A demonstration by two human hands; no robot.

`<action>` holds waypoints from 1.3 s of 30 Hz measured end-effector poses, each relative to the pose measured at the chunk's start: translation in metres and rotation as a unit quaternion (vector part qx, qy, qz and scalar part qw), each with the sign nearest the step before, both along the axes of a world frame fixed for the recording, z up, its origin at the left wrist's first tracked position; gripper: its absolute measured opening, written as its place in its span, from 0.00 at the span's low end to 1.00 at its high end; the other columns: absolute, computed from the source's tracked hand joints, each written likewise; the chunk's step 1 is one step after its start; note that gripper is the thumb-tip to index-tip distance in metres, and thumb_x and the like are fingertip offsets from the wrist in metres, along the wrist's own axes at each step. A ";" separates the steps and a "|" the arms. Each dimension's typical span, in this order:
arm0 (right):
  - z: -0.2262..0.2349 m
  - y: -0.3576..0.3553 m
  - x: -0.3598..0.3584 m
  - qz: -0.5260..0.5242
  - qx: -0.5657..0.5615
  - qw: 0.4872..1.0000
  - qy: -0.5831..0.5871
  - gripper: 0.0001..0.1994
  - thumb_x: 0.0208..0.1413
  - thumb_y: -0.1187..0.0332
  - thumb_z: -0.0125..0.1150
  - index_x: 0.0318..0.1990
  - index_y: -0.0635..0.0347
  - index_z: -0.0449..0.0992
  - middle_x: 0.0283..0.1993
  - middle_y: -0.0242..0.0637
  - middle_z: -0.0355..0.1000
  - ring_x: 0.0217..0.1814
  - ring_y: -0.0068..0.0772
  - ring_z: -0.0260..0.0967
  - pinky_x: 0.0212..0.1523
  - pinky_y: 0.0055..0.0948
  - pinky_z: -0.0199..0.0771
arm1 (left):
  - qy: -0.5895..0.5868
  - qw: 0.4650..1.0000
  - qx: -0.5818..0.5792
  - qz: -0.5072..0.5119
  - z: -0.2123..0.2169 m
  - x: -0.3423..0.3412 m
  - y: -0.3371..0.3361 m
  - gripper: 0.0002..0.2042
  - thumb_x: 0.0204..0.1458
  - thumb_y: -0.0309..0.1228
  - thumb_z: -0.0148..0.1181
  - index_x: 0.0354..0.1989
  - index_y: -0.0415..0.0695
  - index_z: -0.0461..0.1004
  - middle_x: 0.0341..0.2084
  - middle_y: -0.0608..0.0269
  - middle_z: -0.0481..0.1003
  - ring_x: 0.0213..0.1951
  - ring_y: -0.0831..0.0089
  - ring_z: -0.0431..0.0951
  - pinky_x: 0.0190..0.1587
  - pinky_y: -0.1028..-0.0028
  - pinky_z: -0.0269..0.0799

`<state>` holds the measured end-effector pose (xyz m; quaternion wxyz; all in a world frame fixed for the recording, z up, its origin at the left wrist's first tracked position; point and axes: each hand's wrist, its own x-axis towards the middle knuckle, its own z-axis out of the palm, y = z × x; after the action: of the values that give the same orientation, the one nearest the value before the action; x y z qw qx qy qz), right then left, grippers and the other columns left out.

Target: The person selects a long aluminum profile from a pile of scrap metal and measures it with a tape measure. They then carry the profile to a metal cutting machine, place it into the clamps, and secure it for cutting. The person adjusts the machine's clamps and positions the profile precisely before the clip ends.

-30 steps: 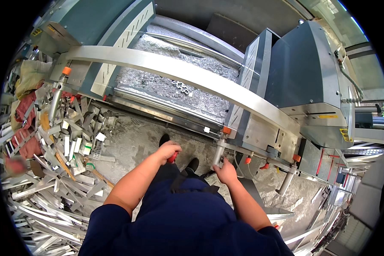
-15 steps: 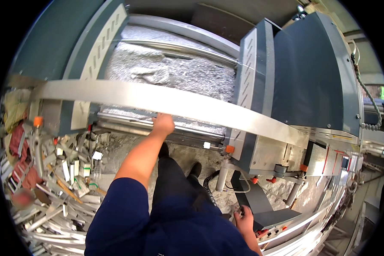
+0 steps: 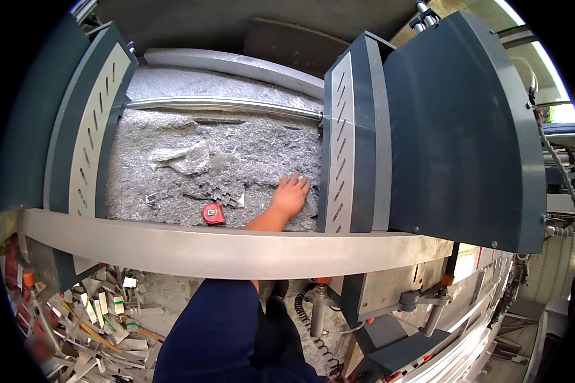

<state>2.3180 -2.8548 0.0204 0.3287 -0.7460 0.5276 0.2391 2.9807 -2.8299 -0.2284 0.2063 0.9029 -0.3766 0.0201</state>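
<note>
My left hand (image 3: 291, 195) reaches beneath the long pale metal bar (image 3: 236, 254) and lies over the bed of silvery metal shavings (image 3: 268, 143). Its fingers are spread and nothing is in them. Left of it, a red tape measure (image 3: 214, 214) rests on the shavings close to the bar. Small notched metal pieces (image 3: 220, 193) lie just beyond the tape measure. Farther back is a crumpled clear plastic bag (image 3: 188, 158). The bar crosses over my forearm and hides part of it. My right hand is out of sight.
Dark grey machine housings flank the shavings: a slotted plate (image 3: 342, 140) on the right, another (image 3: 96, 137) on the left. A metal rod (image 3: 223, 103) spans behind. Clamp cylinders (image 3: 317, 313) hang below the bar. Metal offcuts (image 3: 108, 319) pile up at lower left.
My left hand has moved from the near side of the bar to the shavings beyond it, fingers now spread. The tape measure has come into view. My right hand has left the picture.
</note>
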 end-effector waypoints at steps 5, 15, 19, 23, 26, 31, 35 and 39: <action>0.031 0.053 0.019 -0.152 0.038 0.986 -0.056 0.22 0.58 0.61 0.63 0.55 0.67 0.71 0.48 0.46 0.75 0.45 0.41 0.73 0.49 0.33 0.73 | 0.029 0.977 0.177 -0.117 0.020 0.005 -0.022 0.15 0.57 0.32 0.47 0.47 0.47 0.80 0.51 0.63 0.73 0.60 0.61 0.65 0.69 0.52 0.48; 0.046 -0.030 0.133 0.082 0.059 0.994 -0.039 0.16 0.53 0.65 0.67 0.47 0.65 0.76 0.35 0.43 0.78 0.37 0.36 0.77 0.39 0.32 0.75 | 0.399 0.897 -0.167 0.089 0.052 -0.087 0.104 0.13 0.56 0.36 0.55 0.45 0.46 0.80 0.48 0.55 0.76 0.51 0.59 0.73 0.56 0.60 0.66; 0.067 -0.044 0.213 0.178 0.106 0.963 -0.173 0.21 0.54 0.65 0.67 0.53 0.64 0.73 0.41 0.42 0.78 0.42 0.34 0.76 0.45 0.30 0.75 | 0.692 0.660 -0.189 0.223 0.155 -0.154 0.147 0.20 0.55 0.39 0.63 0.52 0.39 0.76 0.42 0.59 0.78 0.43 0.66 0.74 0.50 0.65 0.67; 0.086 -0.036 0.273 0.221 0.152 0.935 -0.231 0.21 0.57 0.65 0.64 0.55 0.65 0.72 0.47 0.44 0.77 0.48 0.34 0.76 0.49 0.31 0.75 | 0.738 0.525 -0.366 0.213 0.206 -0.212 0.159 0.16 0.58 0.37 0.61 0.50 0.42 0.76 0.39 0.67 0.77 0.38 0.75 0.73 0.45 0.70 0.66; 0.082 -0.026 0.294 0.112 0.300 0.910 -0.262 0.24 0.61 0.66 0.61 0.60 0.70 0.66 0.49 0.43 0.76 0.51 0.31 0.74 0.50 0.29 0.75 | 0.759 0.452 -0.436 0.172 0.236 -0.248 0.147 0.12 0.60 0.37 0.59 0.47 0.45 0.77 0.37 0.70 0.77 0.39 0.78 0.72 0.43 0.74 0.62; 0.101 -0.019 0.298 0.075 0.377 0.874 -0.296 0.17 0.64 0.62 0.57 0.51 0.67 0.72 0.40 0.40 0.77 0.36 0.25 0.74 0.35 0.25 0.73 | 0.731 0.503 -0.447 0.113 0.310 -0.283 0.115 0.15 0.59 0.42 0.60 0.45 0.45 0.78 0.34 0.72 0.76 0.37 0.80 0.69 0.42 0.74 0.59; 0.124 -0.027 0.299 0.082 0.345 0.857 -0.373 0.15 0.65 0.60 0.54 0.40 0.66 0.73 0.35 0.40 0.78 0.31 0.25 0.74 0.30 0.23 0.71 | 0.714 0.526 -0.458 0.064 0.346 -0.278 0.107 0.21 0.59 0.46 0.59 0.51 0.41 0.73 0.41 0.67 0.75 0.43 0.77 0.69 0.49 0.70 0.63; 0.157 -0.046 0.335 0.093 0.336 0.844 -0.408 0.14 0.65 0.60 0.54 0.38 0.64 0.74 0.32 0.39 0.77 0.29 0.25 0.73 0.26 0.22 0.69 | 0.570 0.665 -0.432 0.213 0.341 -0.258 0.126 0.37 0.55 0.51 0.62 0.66 0.37 0.60 0.59 0.56 0.67 0.57 0.69 0.65 0.56 0.65 0.60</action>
<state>2.6529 -2.9006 0.1777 0.7208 -0.6658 0.1617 0.1050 2.7226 -2.7039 0.1124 0.7377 0.6035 0.0684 -0.2949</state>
